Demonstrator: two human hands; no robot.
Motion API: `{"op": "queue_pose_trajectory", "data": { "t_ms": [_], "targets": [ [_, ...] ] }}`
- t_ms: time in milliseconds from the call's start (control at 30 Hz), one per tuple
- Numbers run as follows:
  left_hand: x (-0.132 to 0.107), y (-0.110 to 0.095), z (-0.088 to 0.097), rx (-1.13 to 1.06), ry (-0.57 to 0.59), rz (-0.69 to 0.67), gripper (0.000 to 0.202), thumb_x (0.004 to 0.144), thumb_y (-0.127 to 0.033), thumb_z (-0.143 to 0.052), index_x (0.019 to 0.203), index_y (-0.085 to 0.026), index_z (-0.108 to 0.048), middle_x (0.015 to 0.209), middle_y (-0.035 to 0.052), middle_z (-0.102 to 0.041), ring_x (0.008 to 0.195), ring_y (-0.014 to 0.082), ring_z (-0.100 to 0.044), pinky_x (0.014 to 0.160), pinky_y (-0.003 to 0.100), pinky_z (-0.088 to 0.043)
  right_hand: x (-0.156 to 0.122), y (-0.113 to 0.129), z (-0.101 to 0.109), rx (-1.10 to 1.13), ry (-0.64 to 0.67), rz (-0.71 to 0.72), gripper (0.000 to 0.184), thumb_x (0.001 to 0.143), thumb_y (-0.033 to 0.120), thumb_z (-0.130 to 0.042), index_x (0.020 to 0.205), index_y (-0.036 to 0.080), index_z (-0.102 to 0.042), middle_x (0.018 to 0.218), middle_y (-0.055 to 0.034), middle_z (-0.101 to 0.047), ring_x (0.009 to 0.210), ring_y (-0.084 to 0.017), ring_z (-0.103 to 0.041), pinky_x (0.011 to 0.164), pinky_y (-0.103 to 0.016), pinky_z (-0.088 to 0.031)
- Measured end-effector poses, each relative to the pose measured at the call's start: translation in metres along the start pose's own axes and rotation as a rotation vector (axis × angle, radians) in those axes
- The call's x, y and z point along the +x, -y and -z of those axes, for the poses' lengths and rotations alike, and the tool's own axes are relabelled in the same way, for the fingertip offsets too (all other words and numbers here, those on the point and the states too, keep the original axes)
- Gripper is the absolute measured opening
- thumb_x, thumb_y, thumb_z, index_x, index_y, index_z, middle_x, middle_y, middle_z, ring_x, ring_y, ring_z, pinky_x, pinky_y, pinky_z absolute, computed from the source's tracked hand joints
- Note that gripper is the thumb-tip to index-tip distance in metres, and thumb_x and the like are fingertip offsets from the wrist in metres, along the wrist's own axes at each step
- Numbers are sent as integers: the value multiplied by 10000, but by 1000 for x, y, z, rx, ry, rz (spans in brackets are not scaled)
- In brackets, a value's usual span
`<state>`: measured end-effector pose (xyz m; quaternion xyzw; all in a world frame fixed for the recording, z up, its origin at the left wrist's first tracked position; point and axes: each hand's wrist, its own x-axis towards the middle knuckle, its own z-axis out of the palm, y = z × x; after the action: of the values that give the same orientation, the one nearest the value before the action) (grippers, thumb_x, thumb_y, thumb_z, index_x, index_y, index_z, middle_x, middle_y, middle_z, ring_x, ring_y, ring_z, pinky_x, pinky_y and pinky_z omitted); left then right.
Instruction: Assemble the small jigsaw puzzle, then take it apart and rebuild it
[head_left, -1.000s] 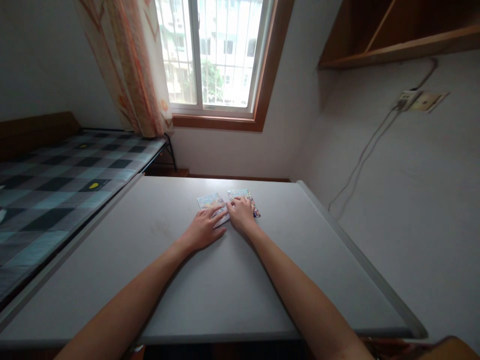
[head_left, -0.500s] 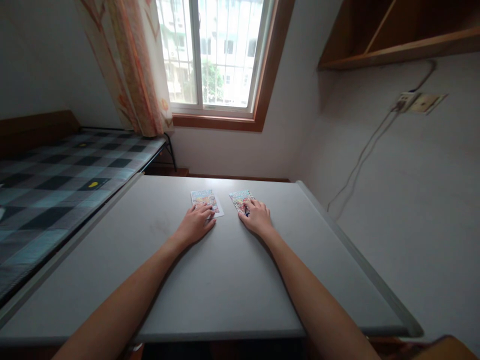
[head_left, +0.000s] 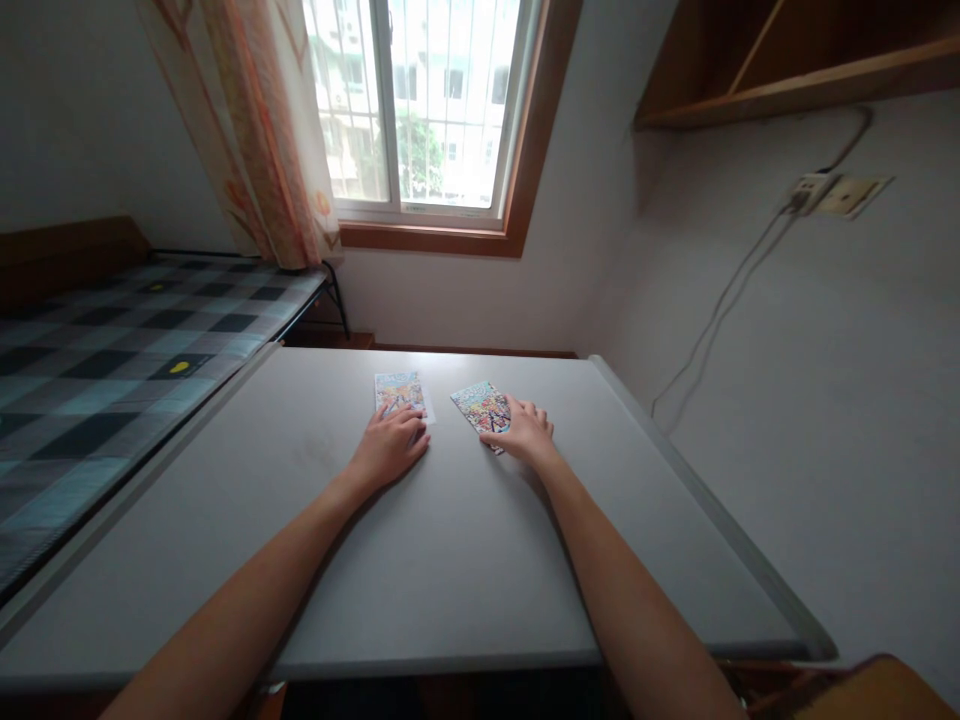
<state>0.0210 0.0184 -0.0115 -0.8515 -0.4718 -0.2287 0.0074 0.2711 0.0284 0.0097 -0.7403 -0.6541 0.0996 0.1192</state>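
Note:
My left hand point(head_left: 388, 446) lies on the near part of a colourful printed card point(head_left: 400, 390), its fingers stretched over it and a white edge showing at the card's right side. To the right, my right hand point(head_left: 529, 434) grips a second colourful card point(head_left: 478, 404) by its edges, thumb at the near side and fingers at the right side. This card is tilted and its near corner appears slightly off the tabletop. My right palm hides part of its right side.
Both cards are on a white table point(head_left: 435, 560) with grey edge strips. A bed with a checked mattress point(head_left: 150, 340) stands at the left. Behind are a curtain point(head_left: 255, 130) and a barred window point(head_left: 450, 110). A socket with a cable point(head_left: 814, 190) and wooden shelf point(head_left: 810, 90) are at right.
My right hand has gone from resting on its card to gripping it by the edges, and the card has turned. My left hand has stayed nearly in place.

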Motion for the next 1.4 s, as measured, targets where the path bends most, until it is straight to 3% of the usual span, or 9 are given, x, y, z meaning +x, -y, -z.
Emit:
{"op": "queue_pose_trajectory", "data": {
  "t_ms": [167, 333, 600, 833, 933, 1067, 1233, 1400],
  "targets": [
    [1, 3, 1, 29, -58, 47, 220, 882, -302, -510, 1003, -218, -674, 1179, 61, -654, 1192, 272, -525, 1100, 523, -287, 3, -12, 6, -15, -16, -123, 878, 587, 712, -659, 1291, 217, -488, 1262, -171, -470, 1177, -356, -423, 941, -443, -335],
    [1, -7, -3, -56, -5, -95, 245, 891, -318, -507, 1048, -222, -669, 1186, 62, -644, 1247, 269, -476, 1100, 504, -304, 4, -11, 2, -29, -66, -192, 822, 612, 767, -600, 1179, 174, -537, 1200, -183, -512, 1158, -355, -447, 941, -455, -330],
    [-2, -21, 0, -165, 164, -248, 383, 915, -393, -481, 1266, -265, -566, 1317, 65, -573, 1284, 251, -458, 1113, 486, -281, -6, 7, -3, -18, -47, -100, 672, 682, 693, -604, 1114, 180, -556, 1130, -160, -608, 1108, -332, -510, 914, -454, -333],
    [-2, -21, 3, -100, 75, -180, 499, 834, -459, -603, 1289, -263, -550, 1296, 79, -573, 1166, 274, -535, 1037, 465, -382, -3, 11, -6, 114, 12, 53, 339, 847, 508, -496, 856, 214, -665, 918, -67, -684, 942, -241, -593, 860, -383, -366],
    [-1, -19, 1, -94, 63, -157, 483, 829, -442, -616, 1272, -258, -565, 1289, 78, -577, 1161, 275, -538, 1003, 452, -409, 0, 8, -10, 201, -20, 169, 304, 846, 437, -530, 987, 216, -683, 1025, -66, -673, 985, -218, -580, 879, -341, -383],
    [0, -17, 3, -111, 85, -173, 392, 837, -423, -614, 1193, -261, -622, 1212, 63, -628, 1110, 257, -564, 992, 437, -406, -2, 8, -11, 204, -61, 354, 436, 836, 419, -579, 1222, 219, -602, 1237, -80, -602, 1145, -230, -501, 964, -340, -359],
    [-1, -18, 12, -122, 132, -231, 485, 784, -490, -657, 1222, -287, -607, 1071, 57, -637, 1026, 253, -571, 973, 432, -416, -6, 9, -9, 158, -66, 447, 335, 888, 376, -526, 1156, 214, -643, 1076, -75, -662, 1073, -218, -535, 960, -356, -364],
    [-1, -17, 11, -147, 129, -250, 473, 795, -500, -643, 1209, -273, -614, 1232, 70, -592, 1117, 258, -550, 1007, 415, -409, -3, 5, -14, 218, -67, 515, 447, 864, 416, -570, 1255, 200, -583, 1288, -84, -584, 1204, -219, -474, 1023, -361, -345]
  ]
}}
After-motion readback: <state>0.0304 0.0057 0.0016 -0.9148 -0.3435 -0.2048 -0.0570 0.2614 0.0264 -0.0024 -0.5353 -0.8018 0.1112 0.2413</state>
